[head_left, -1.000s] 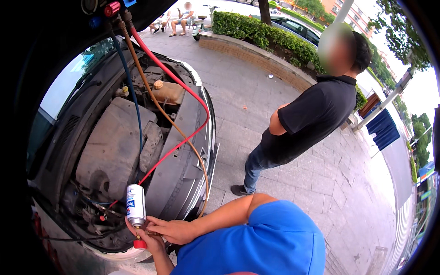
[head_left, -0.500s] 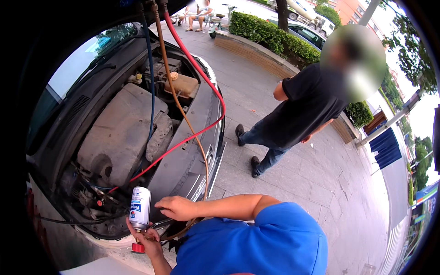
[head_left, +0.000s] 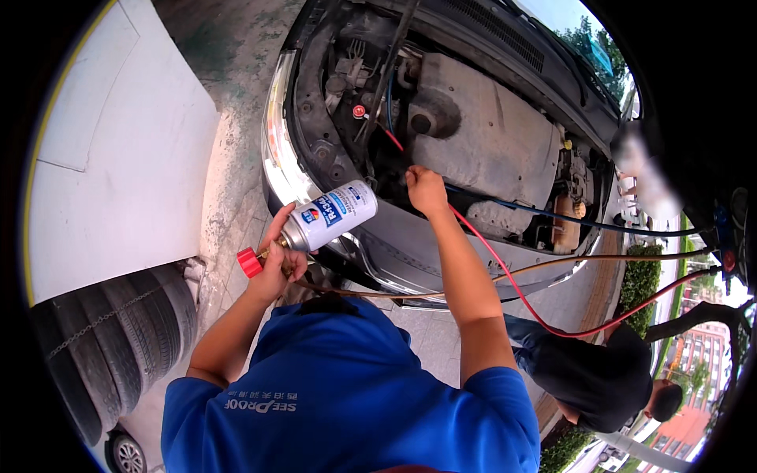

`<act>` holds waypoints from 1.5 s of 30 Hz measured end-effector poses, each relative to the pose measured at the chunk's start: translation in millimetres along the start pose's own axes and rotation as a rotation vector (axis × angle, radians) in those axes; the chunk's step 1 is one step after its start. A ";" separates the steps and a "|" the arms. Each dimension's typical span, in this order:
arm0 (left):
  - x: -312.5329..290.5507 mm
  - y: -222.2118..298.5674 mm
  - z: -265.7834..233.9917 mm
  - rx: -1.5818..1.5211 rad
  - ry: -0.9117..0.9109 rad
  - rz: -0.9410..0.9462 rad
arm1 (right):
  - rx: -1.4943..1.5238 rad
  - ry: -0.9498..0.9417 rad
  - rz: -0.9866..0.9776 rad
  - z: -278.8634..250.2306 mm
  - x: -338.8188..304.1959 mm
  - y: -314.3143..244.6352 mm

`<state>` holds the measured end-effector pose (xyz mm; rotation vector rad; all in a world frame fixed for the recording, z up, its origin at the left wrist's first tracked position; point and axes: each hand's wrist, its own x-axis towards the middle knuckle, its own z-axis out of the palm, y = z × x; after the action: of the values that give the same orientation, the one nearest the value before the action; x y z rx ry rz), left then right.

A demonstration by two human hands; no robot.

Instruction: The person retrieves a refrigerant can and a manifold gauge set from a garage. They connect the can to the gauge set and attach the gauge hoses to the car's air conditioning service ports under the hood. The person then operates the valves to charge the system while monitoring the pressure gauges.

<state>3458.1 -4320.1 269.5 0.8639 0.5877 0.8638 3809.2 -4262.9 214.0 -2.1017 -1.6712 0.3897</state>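
In my left hand (head_left: 277,256) is a white refrigerant can (head_left: 335,214) with a blue label, gripped around its neck and brass tap valve. The can lies tilted over the car's front edge, its base toward the engine bay. A red knob (head_left: 249,262) sticks out from the valve on the far side of my fingers. My right hand (head_left: 426,191) is closed over the red hose (head_left: 493,254) above the front of the engine bay. Its fingertips are partly hidden. Beyond it, the hose runs down to the fittings near a red cap (head_left: 359,112).
A blue hose (head_left: 536,211) and a brown hose (head_left: 552,266) cross the bay and front panel. The engine cover (head_left: 485,126) fills the middle. Stacked tyres (head_left: 118,339) and a white panel (head_left: 118,150) stand at left. A person in black (head_left: 587,366) is at right.
My view has turned. The can has gone from nearly upright, valve down, to a slant. My right hand has left the can's side and closed on the red hose.
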 end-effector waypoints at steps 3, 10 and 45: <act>-2.6 -8.0 -22.8 -0.048 0.153 0.029 | -0.096 -0.136 -0.046 36.2 78.7 -4.2; -7.7 -19.7 -63.3 -0.191 0.403 0.120 | -0.496 -0.380 -0.059 90.8 192.9 -46.3; 88.5 1.3 -108.0 -0.233 0.273 0.015 | -0.797 -0.441 -0.323 119.5 215.5 -51.7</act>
<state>3424.4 -4201.5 203.8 0.5430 0.7018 1.0506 3760.1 -4025.9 144.7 -2.2866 -2.7270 0.0775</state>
